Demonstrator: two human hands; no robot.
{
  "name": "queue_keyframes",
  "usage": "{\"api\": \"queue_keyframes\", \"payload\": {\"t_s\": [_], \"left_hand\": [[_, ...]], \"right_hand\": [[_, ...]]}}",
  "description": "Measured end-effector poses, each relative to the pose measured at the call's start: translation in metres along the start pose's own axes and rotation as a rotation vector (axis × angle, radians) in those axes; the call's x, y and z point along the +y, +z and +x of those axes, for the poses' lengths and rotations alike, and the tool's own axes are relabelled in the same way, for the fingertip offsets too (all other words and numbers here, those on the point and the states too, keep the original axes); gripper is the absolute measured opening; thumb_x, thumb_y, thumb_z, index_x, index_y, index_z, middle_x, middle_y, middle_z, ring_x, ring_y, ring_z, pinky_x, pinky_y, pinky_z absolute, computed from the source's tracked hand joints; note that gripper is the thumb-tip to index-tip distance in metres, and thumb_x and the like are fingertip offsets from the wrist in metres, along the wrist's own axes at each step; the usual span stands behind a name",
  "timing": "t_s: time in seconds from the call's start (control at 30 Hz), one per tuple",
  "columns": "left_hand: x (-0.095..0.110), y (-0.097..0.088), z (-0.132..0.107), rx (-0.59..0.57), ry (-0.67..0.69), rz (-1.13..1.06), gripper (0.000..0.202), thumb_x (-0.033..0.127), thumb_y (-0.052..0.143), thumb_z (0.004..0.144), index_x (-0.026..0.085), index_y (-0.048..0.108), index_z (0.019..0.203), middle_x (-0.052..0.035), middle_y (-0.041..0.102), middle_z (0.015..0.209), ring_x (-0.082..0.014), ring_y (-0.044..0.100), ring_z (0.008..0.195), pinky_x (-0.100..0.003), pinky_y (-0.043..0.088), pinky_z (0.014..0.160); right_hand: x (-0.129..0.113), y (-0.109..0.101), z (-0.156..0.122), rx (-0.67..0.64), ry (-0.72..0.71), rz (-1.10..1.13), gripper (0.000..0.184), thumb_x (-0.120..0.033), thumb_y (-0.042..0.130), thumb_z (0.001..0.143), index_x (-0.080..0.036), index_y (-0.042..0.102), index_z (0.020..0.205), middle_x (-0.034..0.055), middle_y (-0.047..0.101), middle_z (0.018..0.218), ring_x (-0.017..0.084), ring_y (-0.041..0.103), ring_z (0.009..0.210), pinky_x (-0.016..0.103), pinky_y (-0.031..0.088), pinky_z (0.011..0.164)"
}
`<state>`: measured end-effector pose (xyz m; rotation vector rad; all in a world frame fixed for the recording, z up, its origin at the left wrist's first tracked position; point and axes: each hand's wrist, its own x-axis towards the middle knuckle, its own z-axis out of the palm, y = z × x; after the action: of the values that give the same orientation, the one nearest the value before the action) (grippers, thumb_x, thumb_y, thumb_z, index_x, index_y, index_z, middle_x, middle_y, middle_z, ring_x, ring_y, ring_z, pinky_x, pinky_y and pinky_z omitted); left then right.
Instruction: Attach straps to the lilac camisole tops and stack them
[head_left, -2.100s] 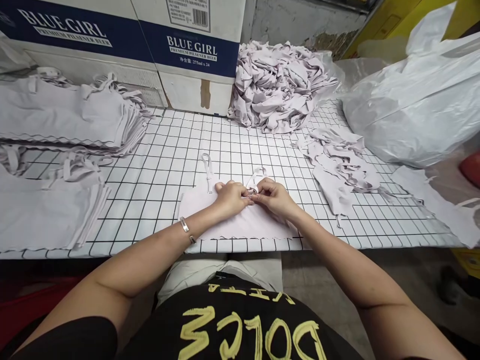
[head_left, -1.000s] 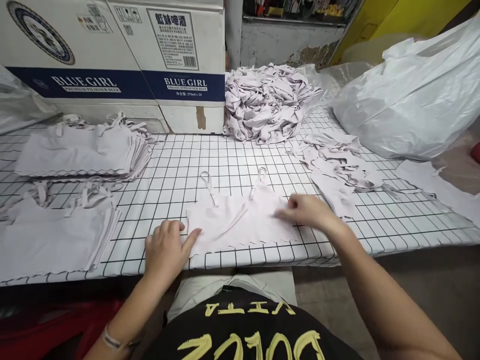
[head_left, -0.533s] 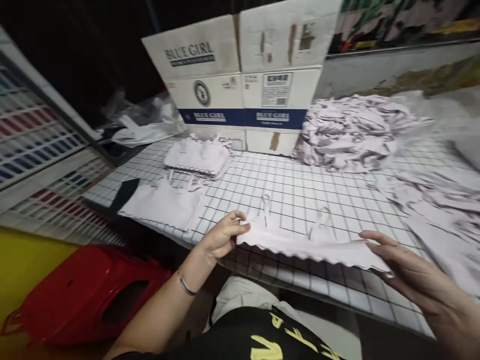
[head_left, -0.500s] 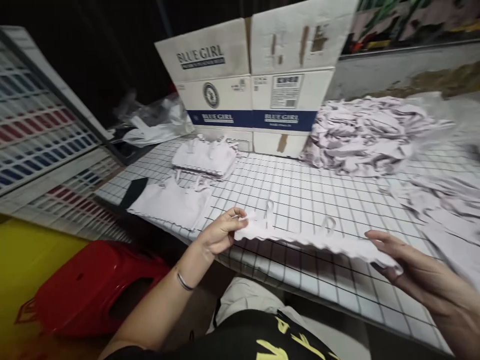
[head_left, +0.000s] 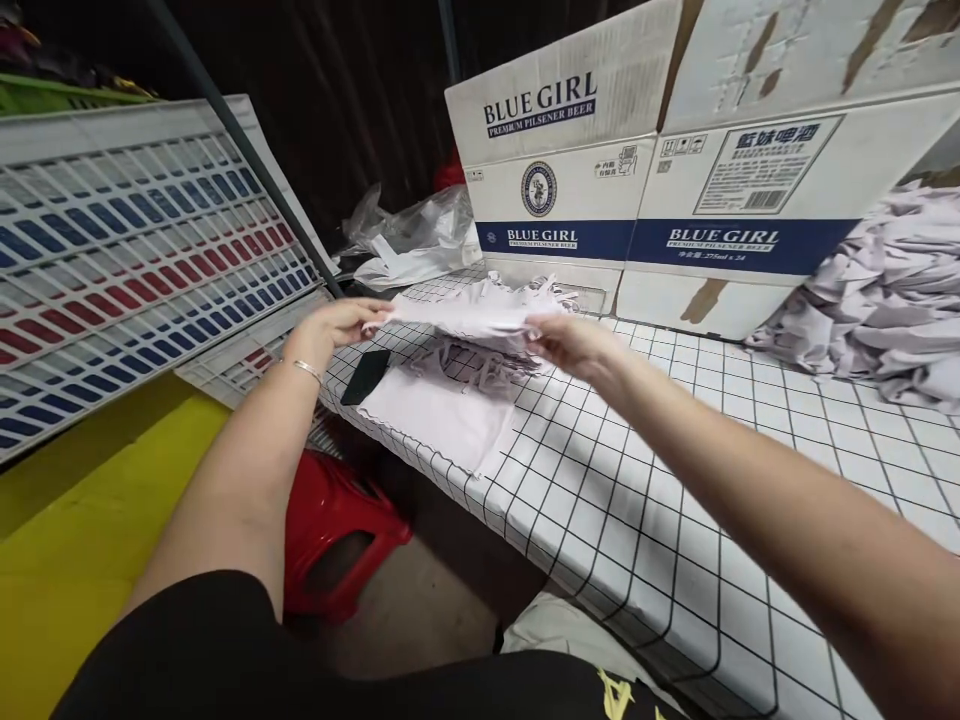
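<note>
A pale pink camisole (head_left: pixel 457 310) with thin straps is stretched flat between my two hands above the back-left part of the table. My left hand (head_left: pixel 334 328) pinches its left end. At the other end, my right hand (head_left: pixel 576 345) has its fingers closed on the fabric. Under and behind it is a stack of similar pale camisoles, largely hidden by the held one; whether they touch cannot be made out. Nearer the table edge lies another pale camisole (head_left: pixel 442 415), spread flat with its straps toward the stack.
A dark flat rectangle (head_left: pixel 366 377) lies at the table's left edge. A folded-out beer carton (head_left: pixel 585 200) stands behind, with a heap of pale fabric (head_left: pixel 877 300) to its right. Clear plastic bags (head_left: pixel 420 235), a slatted crate (head_left: pixel 142 250) and a red stool (head_left: pixel 337 530) are leftward.
Both hands have carried the camisole from the table's front to over the stack at the back left. My right hand's fingers have closed on it. The view has turned left.
</note>
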<state>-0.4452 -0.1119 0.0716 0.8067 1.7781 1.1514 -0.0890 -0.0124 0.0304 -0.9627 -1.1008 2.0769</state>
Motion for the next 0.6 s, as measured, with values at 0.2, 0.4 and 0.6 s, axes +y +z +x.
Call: {"api": "queue_keyframes", "payload": {"t_s": [0.2,0.4,0.6], "left_hand": [[-0.11,-0.022,0.003,-0.002,-0.223,0.203,0.039,0.008,0.08,0.05,0.014,0.071,0.087,-0.0016,0.063,0.071,-0.0091,0.056,0.056,-0.018,0.048,0.048],[-0.132,-0.03,-0.009,0.047,-0.185,0.35,0.05,0.025,0.084,0.047,0.017,0.071,0.095,0.0001,0.066,0.076,-0.0131,0.062,0.066,-0.023,0.051,0.06],[-0.124,-0.004,-0.018,0.156,-0.091,0.736,0.03,0.023,0.076,0.073,0.012,0.067,0.1,-0.0049,0.066,0.096,-0.0196,0.064,0.086,-0.032,0.054,0.076]], "right_hand": [[0.114,0.022,-0.005,-0.033,0.238,-0.105,0.014,0.004,0.06,0.08,-0.01,0.059,0.076,0.0046,0.063,0.061,0.012,0.063,0.047,0.018,0.056,0.044],[0.142,0.024,-0.029,-0.136,0.218,-0.249,0.013,-0.004,0.06,0.083,-0.015,0.055,0.077,0.0015,0.06,0.05,0.013,0.06,0.044,0.023,0.053,0.044],[0.155,0.028,-0.032,-0.168,0.094,-0.82,0.021,-0.022,0.071,0.076,-0.019,0.055,0.089,-0.0005,0.062,0.06,0.016,0.061,0.054,0.024,0.045,0.05]]}}
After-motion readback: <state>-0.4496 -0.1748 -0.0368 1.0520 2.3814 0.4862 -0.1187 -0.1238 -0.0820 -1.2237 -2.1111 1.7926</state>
